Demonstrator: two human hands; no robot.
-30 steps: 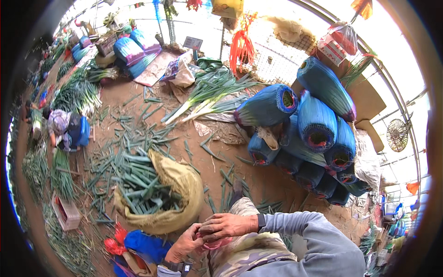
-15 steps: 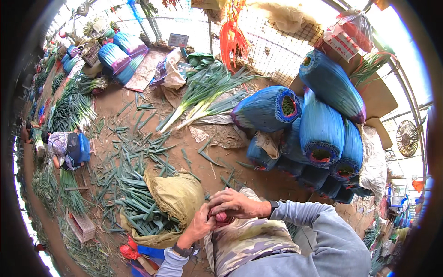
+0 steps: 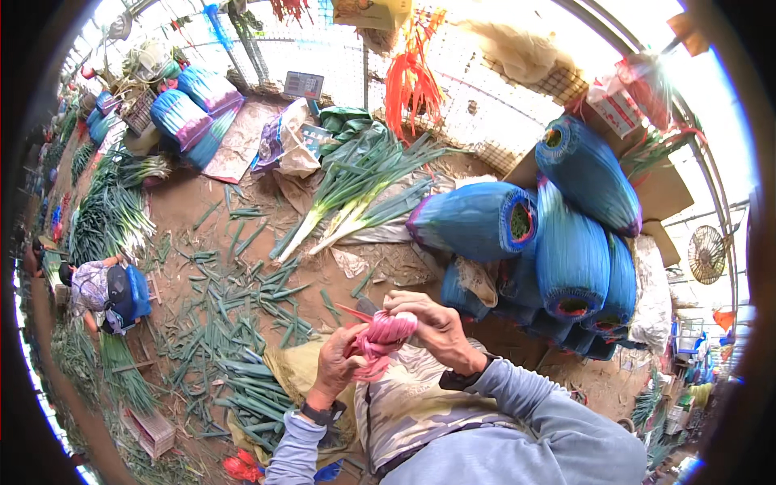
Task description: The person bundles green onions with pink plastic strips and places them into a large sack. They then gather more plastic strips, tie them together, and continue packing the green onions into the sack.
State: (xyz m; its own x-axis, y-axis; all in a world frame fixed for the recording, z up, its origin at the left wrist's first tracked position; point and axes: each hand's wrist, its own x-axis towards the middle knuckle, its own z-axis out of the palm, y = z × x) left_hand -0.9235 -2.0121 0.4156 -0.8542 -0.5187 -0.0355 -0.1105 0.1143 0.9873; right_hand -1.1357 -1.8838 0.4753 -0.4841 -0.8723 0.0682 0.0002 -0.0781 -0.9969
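Note:
In front of my body, both hands are on a bundle of pink plastic twine (image 3: 391,330) with loose strands at its lower end. My left hand (image 3: 334,364) is closed round its left side. My right hand (image 3: 436,325) grips its right side, thumb and fingers bent over it. A thin red strand and a small dark piece I cannot make out show above the bundle, between the hands. Below my left hand, a yellowish woven sack (image 3: 301,360) lies open beside cut green leek leaves (image 3: 252,392).
Blue net-wrapped bundles (image 3: 572,267) are stacked to the right. Long leeks (image 3: 347,194) lie ahead on the ground, with leaf cuttings (image 3: 222,311) scattered nearer. Red-orange strips (image 3: 414,89) hang at the mesh wall. A person (image 3: 105,291) bends over leeks at the far left.
My hands have moved up and come apart slightly, and the pink twine bundle, mostly covered before, now shows between them. My view has shifted a little.

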